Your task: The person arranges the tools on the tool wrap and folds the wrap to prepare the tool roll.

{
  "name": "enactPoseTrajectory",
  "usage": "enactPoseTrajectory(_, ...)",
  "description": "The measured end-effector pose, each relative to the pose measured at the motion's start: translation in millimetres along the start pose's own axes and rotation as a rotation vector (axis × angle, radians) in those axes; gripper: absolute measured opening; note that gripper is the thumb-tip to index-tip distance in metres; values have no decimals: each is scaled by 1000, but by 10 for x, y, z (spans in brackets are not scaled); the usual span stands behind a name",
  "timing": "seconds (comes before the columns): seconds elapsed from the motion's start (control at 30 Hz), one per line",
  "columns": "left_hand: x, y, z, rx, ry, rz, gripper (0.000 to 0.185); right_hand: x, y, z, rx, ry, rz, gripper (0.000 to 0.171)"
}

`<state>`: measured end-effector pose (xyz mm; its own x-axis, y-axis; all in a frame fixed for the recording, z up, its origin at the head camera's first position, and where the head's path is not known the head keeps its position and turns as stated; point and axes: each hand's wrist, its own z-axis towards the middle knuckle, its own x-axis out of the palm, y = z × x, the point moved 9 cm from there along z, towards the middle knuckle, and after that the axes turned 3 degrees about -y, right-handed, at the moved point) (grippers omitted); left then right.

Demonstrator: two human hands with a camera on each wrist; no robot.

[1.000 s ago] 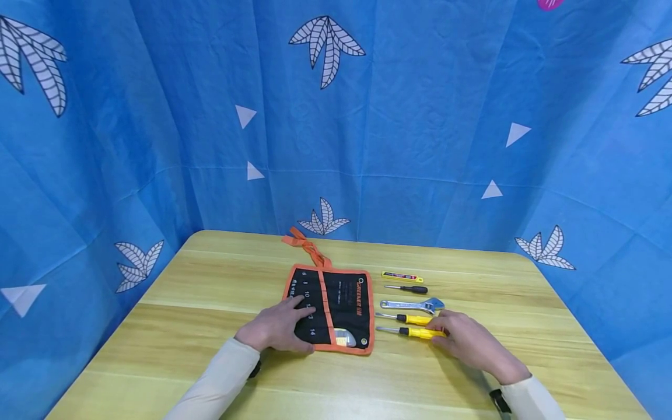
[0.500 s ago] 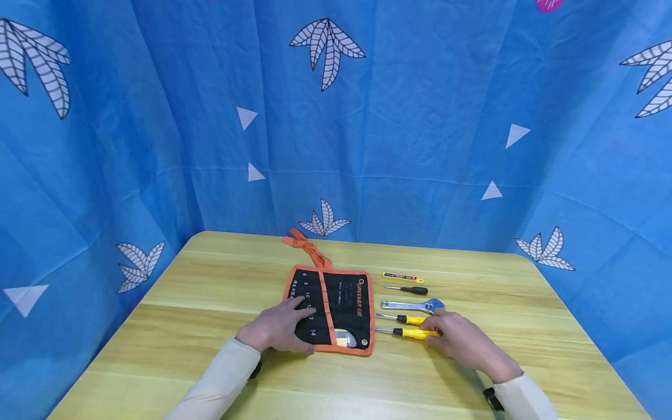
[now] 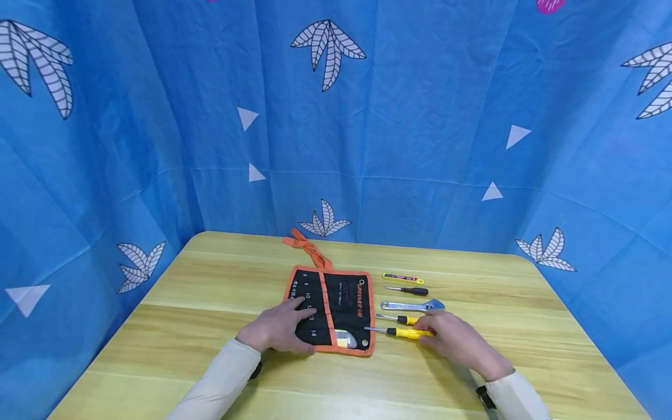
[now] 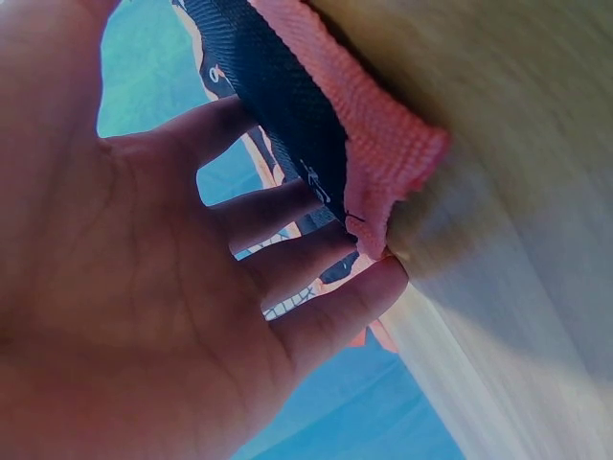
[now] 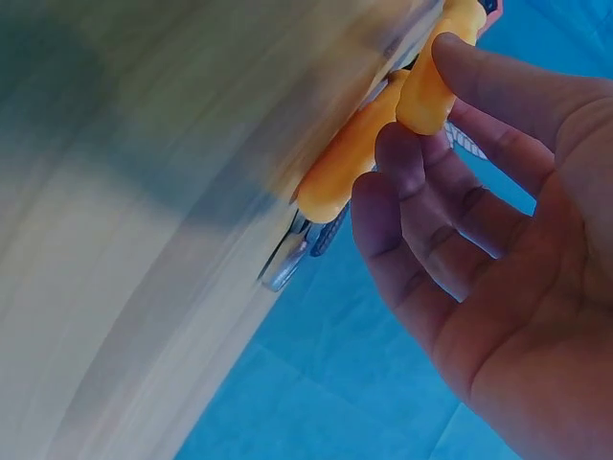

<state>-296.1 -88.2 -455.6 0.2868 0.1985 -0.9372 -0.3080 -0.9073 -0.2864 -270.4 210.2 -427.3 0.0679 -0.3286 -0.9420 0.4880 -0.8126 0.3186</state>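
In the head view my left hand (image 3: pixel 278 328) rests with spread fingers on the left part of a black tool pouch (image 3: pixel 346 297) with orange edging. The left wrist view shows those fingers (image 4: pixel 330 311) fairly straight against the pouch's edge. My right hand (image 3: pixel 459 341) pinches the yellow handle of a screwdriver (image 3: pixel 412 333) between thumb and fingers. That screwdriver's metal tip lies over the pouch's right border. A second yellow-handled screwdriver (image 3: pixel 403 319) lies just beyond, its handle end hidden by my hand; the right wrist view shows that handle (image 5: pixel 350 153) on the table.
Farther back lie an adjustable wrench (image 3: pixel 412 305), a small black-handled screwdriver (image 3: pixel 415 290) and a slim yellow labelled item (image 3: pixel 403 278). A grey and yellow object (image 3: pixel 344 338) shows in the pouch's lower right. Orange straps (image 3: pixel 312 251) trail behind it. Blue curtains (image 3: pixel 420 116) surround the wooden table (image 3: pixel 367 391).
My right hand has moved left with the nearest yellow screwdriver, bringing its tip from beside the pouch to over its right border. My left hand has stayed in place.
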Motion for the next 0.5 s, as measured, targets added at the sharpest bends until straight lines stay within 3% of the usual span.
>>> enactPoseTrajectory(0.5, -22, -14, -14, 5, -3, -1, 85, 28, 92, 100, 26, -3, -30, 16)
